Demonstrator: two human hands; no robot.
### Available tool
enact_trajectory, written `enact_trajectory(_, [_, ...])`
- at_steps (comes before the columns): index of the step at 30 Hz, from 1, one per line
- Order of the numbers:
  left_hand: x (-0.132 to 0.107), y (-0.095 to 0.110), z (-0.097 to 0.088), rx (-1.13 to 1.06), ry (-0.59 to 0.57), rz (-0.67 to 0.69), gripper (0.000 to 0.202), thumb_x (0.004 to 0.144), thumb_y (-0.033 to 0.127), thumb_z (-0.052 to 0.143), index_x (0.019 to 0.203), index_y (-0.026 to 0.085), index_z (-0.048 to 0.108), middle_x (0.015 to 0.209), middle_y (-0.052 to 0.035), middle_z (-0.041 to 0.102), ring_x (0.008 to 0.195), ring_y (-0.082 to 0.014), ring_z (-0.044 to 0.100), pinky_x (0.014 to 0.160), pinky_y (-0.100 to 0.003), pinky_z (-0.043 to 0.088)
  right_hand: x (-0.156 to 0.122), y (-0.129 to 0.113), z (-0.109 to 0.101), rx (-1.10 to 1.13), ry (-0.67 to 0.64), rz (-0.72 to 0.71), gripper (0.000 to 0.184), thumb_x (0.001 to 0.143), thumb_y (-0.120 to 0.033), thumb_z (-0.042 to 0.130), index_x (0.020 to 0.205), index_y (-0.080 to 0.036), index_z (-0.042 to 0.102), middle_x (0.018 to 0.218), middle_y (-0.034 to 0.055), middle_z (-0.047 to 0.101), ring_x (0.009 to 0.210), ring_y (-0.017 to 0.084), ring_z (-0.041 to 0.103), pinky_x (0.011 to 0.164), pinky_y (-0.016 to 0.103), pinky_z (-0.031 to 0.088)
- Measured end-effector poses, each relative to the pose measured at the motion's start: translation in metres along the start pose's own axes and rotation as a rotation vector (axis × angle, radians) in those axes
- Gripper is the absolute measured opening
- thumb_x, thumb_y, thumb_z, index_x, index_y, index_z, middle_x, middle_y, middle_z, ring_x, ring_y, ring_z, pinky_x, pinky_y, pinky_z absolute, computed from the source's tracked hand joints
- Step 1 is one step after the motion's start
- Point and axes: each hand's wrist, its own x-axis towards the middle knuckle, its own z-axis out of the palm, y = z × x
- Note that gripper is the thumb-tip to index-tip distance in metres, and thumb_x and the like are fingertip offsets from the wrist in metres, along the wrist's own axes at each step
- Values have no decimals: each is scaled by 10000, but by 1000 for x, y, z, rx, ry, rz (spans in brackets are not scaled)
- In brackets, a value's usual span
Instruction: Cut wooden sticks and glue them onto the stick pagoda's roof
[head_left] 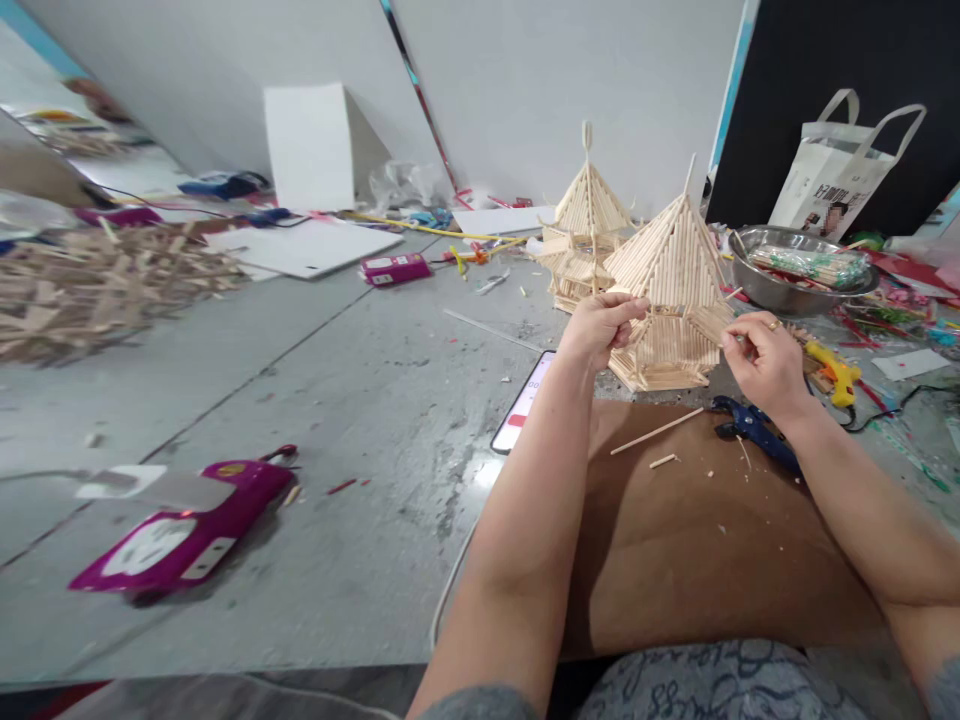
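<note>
A small pagoda model (670,300) built of thin wooden sticks stands at the far edge of a brown board (697,530). My left hand (600,327) is closed in a pinch on the left edge of its roof eave. My right hand (761,360) is closed in a pinch at the right eave, fingertips touching the sticks. A second stick pagoda (581,235) stands just behind and to the left. A loose long stick (656,432) and a short piece (663,461) lie on the board near my hands.
A phone (523,402) lies left of the board. A blue glue gun (754,428) and a yellow tool (834,372) lie right of it. A metal bowl (795,268) holds sticks. A magenta box (184,530) lies front left, a stick pile (97,285) far left, and a white bag (844,170) at the back right.
</note>
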Motion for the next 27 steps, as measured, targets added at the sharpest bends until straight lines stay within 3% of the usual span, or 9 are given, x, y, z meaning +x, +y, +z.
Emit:
enact_trajectory(12, [1, -6, -1, -62, -42, 8, 252, 516, 248, 721, 596, 136, 510, 420, 83, 443, 312, -4, 318, 346, -167, 173, -4, 2, 4, 21, 6, -37, 87, 786, -210, 513, 757, -177, 588, 778, 43, 613, 649, 121, 571, 542, 229, 436])
enact_trajectory(27, [4, -10, -2, -92, -35, -3, 230, 542, 254, 727, 572, 122, 542, 483, 55, 506, 312, 4, 316, 343, -177, 151, -4, 1, 6, 26, -20, -49, 94, 790, -204, 501, 758, -176, 585, 757, 41, 618, 622, 118, 562, 540, 236, 440])
